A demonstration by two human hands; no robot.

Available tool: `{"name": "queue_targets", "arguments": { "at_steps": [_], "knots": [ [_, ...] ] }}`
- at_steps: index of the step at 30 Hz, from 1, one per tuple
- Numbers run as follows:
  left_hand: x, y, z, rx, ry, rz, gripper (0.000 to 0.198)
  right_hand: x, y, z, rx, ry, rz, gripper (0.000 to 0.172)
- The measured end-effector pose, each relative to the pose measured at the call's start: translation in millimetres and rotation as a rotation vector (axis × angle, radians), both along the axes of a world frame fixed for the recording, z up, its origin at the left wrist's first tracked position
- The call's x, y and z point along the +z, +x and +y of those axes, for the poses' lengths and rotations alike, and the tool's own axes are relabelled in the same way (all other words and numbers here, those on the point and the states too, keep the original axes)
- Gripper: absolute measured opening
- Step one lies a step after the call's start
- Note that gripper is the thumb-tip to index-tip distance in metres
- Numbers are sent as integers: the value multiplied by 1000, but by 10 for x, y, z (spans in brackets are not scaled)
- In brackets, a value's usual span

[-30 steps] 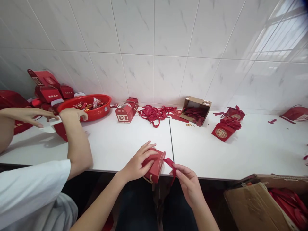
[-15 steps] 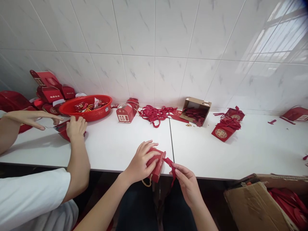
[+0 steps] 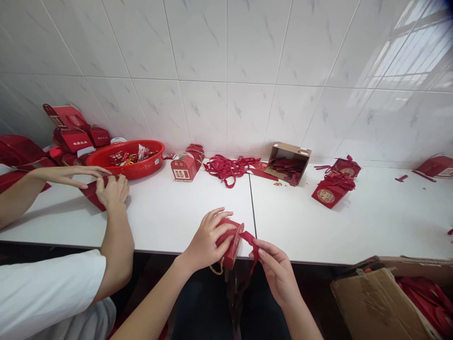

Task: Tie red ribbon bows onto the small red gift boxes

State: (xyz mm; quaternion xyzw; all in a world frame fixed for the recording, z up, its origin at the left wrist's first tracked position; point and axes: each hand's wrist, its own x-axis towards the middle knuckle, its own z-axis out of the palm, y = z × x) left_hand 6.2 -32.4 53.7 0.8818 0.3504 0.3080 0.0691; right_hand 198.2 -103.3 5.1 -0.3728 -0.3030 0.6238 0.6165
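Note:
At the table's front edge my left hand (image 3: 209, 240) grips a small red gift box (image 3: 231, 245) from above, fingers across its top. A twisted gold cord handle (image 3: 217, 268) hangs from the box's near side. My right hand (image 3: 274, 264) pinches a dark red ribbon (image 3: 252, 240) between thumb and fingers. One end of this ribbon meets the box's right end, and the other dangles below the table edge. How the ribbon is fixed to the box is hidden.
On my left a co-worker's hands (image 3: 112, 190) handle another red box (image 3: 94, 194). Along the wall stand a red basin (image 3: 159, 158) of wrapped sweets, a gift box (image 3: 184, 167), loose ribbons (image 3: 228, 167), a small carton (image 3: 305, 165) and ribboned boxes (image 3: 329, 193). A large cardboard box (image 3: 377, 302) stands lower right.
My hands, the box and the ribbon have hardly moved. To the left, the co-worker's left hand has shifted right onto their red box, closer to the other hand.

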Motion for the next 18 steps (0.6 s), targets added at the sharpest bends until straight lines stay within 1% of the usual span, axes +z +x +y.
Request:
{"name": "queue_targets", "arguments": {
  "at_steps": [4, 7, 11, 18],
  "knots": [
    [-10, -9, 1, 2, 5, 3, 27, -17, -2, 1, 7, 2, -3, 25],
    [-18, -15, 0, 6, 5, 8, 27, -67, -5, 3, 17, -11, -8, 25],
    [-26, -18, 0, 10, -1, 16, 25, -125, -6, -9, -7, -27, -19, 26],
    [-15, -17, 3, 1, 7, 22, 26, -129, -15, -22, 2, -36, 13, 25]
  ]
}}
